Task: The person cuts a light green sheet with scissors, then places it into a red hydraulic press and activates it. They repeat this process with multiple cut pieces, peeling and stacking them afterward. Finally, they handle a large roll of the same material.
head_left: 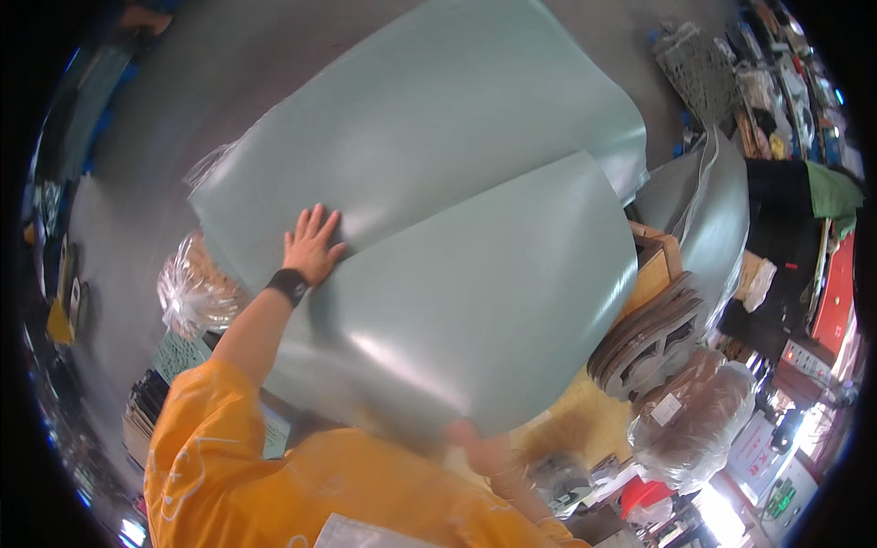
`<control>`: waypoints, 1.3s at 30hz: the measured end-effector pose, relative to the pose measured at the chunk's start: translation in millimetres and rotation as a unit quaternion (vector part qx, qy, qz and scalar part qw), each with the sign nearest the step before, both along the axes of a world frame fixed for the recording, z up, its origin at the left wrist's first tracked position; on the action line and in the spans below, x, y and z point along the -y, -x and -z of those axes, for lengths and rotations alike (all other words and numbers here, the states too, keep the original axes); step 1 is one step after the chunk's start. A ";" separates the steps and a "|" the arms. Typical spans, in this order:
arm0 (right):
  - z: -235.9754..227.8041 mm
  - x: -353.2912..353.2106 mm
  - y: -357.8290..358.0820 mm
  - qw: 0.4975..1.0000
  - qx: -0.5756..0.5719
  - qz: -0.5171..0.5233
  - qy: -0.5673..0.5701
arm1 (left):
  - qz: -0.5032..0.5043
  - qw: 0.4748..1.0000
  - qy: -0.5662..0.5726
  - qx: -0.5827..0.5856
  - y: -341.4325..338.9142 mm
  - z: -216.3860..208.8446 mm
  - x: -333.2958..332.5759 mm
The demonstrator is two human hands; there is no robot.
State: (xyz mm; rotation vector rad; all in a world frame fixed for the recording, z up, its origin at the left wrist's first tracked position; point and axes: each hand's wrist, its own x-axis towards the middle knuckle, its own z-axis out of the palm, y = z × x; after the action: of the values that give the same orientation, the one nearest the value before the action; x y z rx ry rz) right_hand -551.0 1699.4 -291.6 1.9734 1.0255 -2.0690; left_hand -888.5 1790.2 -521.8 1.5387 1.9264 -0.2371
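My left hand, with a dark band on its wrist, lies on a large grey-green glossy sheet, fingers spread. It rests close to where a second sheet or fold of the same material overlaps the first. That nearer piece bulges up and curves down toward me. By its near edge is my right hand, smeared by motion. Whether its fingers grip the edge cannot be made out.
A clear plastic bag of brownish items sits at the left. On the right are curved dark pieces in a stack, a wrapped bundle and another grey-green sheet. A wooden surface shows under the sheet.
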 end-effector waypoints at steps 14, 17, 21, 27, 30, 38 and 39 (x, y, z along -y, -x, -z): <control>-99.0 84.9 39.8 0.969 0.115 -0.137 -0.172 | -0.100 0.991 0.070 0.047 7.3 -44.0 21.6; -76.7 70.9 50.4 0.944 0.170 -0.109 -0.262 | -0.085 0.987 -0.104 0.085 4.6 -34.3 43.3; -25.4 73.1 59.4 0.935 0.222 -0.137 -0.240 | -0.177 0.963 -0.063 0.194 2.7 -34.3 75.4; -18.7 50.5 34.7 0.914 0.094 -0.013 -0.395 | -0.148 0.978 -0.021 0.143 -34.1 -94.5 144.9; -37.9 4.0 43.8 0.870 0.021 -0.002 -0.492 | -0.061 0.984 -0.088 0.142 -78.1 -119.8 200.9; -2.3 19.6 161.6 0.749 0.071 -0.606 -0.257 | -0.285 0.789 -0.124 0.531 19.5 -188.7 119.4; 10.8 25.9 174.2 0.768 0.021 -0.583 -0.265 | -0.270 0.776 -0.176 0.542 32.9 -216.5 96.1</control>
State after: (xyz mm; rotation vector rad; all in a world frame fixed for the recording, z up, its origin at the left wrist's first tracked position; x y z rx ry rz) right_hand -725.2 1673.5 -302.4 0.8872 2.1989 -1.0471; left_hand -921.4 1694.1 -305.3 0.8535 1.3331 1.0912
